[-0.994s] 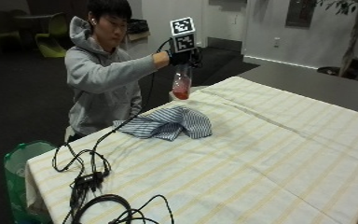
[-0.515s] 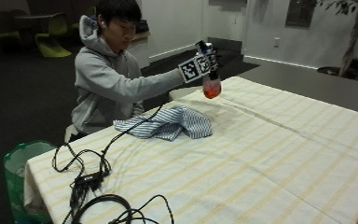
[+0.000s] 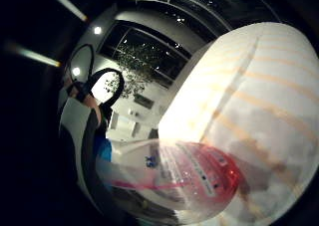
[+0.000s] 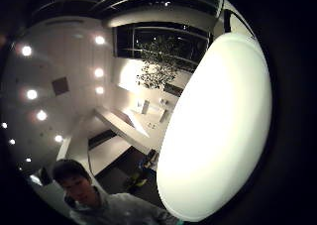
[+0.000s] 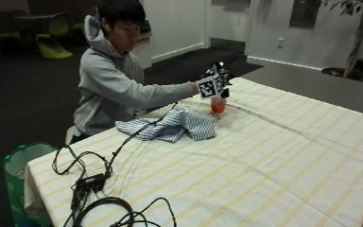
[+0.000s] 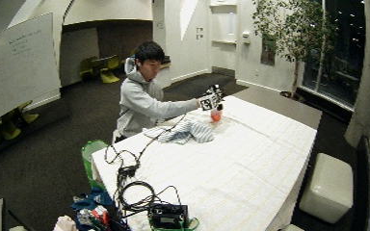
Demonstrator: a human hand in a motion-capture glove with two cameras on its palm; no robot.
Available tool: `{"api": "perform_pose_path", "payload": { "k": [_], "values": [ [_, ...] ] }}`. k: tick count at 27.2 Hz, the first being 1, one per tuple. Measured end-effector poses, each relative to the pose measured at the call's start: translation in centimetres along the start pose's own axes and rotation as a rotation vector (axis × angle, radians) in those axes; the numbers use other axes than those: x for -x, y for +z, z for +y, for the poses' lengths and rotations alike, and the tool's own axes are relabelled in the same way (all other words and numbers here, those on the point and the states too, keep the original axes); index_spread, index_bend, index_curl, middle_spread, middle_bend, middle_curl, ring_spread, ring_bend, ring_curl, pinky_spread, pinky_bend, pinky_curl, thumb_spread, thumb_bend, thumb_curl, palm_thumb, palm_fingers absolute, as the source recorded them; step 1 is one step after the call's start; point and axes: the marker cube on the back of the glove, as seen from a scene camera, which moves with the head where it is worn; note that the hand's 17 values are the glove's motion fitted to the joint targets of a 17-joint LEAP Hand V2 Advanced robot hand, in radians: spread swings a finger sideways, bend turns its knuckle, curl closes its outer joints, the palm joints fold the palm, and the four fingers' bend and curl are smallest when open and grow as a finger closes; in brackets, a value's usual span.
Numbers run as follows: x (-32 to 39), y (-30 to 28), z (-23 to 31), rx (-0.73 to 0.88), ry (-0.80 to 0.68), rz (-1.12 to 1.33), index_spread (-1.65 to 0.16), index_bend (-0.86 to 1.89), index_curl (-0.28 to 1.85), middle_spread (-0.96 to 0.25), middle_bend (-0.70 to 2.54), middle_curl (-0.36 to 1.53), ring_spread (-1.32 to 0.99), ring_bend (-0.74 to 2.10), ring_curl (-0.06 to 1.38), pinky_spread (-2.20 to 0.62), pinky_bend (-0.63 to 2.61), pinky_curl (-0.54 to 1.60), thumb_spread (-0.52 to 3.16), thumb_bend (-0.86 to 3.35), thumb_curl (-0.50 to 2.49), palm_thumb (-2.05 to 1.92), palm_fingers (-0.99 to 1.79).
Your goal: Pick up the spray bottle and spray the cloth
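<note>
A clear spray bottle (image 5: 218,105) with orange-red liquid is at the table's far side, its base at or just above the tablecloth. My gloved right hand (image 5: 213,85) grips it by the top. The little finger side palm view shows the bottle (image 3: 199,178) close to the palm, above the striped tablecloth (image 3: 264,101). A blue-and-white striped cloth (image 5: 172,124) lies crumpled on the table, to the left of the bottle and apart from it. In the wide outside view the hand (image 6: 209,100), bottle (image 6: 216,115) and cloth (image 6: 180,132) stand the same way.
The table (image 5: 282,170) wears a pale yellow-striped tablecloth. Black cables and a small box (image 5: 92,182) lie on its near left corner, with one cable running up to the hand. A green bin (image 5: 23,163) stands on the floor by that corner.
The hand has carried the bottle rightward, away from above the cloth, and lowered it to the table beside the cloth. The cloth has not moved.
</note>
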Motion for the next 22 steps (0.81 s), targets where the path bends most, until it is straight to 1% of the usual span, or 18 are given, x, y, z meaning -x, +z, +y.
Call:
{"api": "perform_pose_path", "payload": {
  "k": [2,4,5,7,9,10,11,15,18,21,22],
  "values": [
    [-0.8,1.5,-0.4,0.014,0.006,0.054,-0.22,0.15,0.53,-0.12,0.55,0.49,-0.19,0.64,0.49,-0.28,0.46,0.44,0.02,-0.04,0.73,1.06,1.26],
    [-1.4,2.2,-0.1,0.097,0.021,0.112,-0.23,0.13,0.52,-0.11,0.51,0.48,-0.19,0.61,0.49,-0.29,0.48,0.44,0.04,-0.04,0.73,1.06,1.2],
    [-1.2,2.2,-0.2,0.118,0.031,0.111,-0.24,0.07,0.49,-0.11,0.47,0.47,-0.17,0.61,0.49,-0.29,0.5,0.45,0.06,-0.04,0.73,1.05,1.09],
    [-0.4,1.9,-0.8,0.09,0.049,0.068,-0.26,0.01,0.46,-0.1,0.37,0.45,-0.16,0.56,0.48,-0.24,0.57,0.46,0.17,-0.03,0.74,1.05,0.85],
    [0.1,1.0,-1.1,0.042,0.059,0.051,-0.28,0.01,0.45,-0.08,0.34,0.45,-0.12,0.5,0.49,-0.14,0.51,0.48,0.3,-0.05,0.72,0.99,0.38],
    [0.3,0.3,-0.7,0.032,0.059,0.059,-0.29,0.04,0.46,-0.06,0.33,0.45,-0.1,0.45,0.49,-0.09,0.53,0.51,0.34,-0.06,0.71,0.97,0.21],
    [0.4,-0.4,-0.1,0.035,0.056,0.069,-0.3,0.03,0.45,-0.05,0.31,0.44,-0.09,0.43,0.49,-0.05,0.55,0.52,0.38,-0.07,0.7,0.95,0.1],
    [2.2,-3.0,3.0,0.091,0.04,0.056,-0.34,0.03,0.35,-0.02,0.3,0.41,-0.05,0.35,0.4,0.04,0.56,0.45,0.5,-0.06,0.67,0.9,0.07],
    [3.6,-4.0,4.3,0.062,0.027,0.063,-0.35,0.05,0.3,0.0,0.29,0.39,-0.04,0.34,0.36,0.09,0.56,0.41,0.56,-0.05,0.65,0.89,0.08],
    [4.3,-4.5,5.1,-0.003,0.005,0.109,-0.36,0.07,0.28,0.01,0.28,0.39,-0.03,0.34,0.34,0.13,0.56,0.4,0.6,-0.04,0.64,0.88,0.08],
    [5.1,-4.6,5.9,0.01,0.0,0.085,-0.36,0.08,0.27,0.01,0.28,0.39,-0.02,0.35,0.34,0.13,0.56,0.39,0.62,-0.04,0.64,0.88,0.08]
  ]
}}
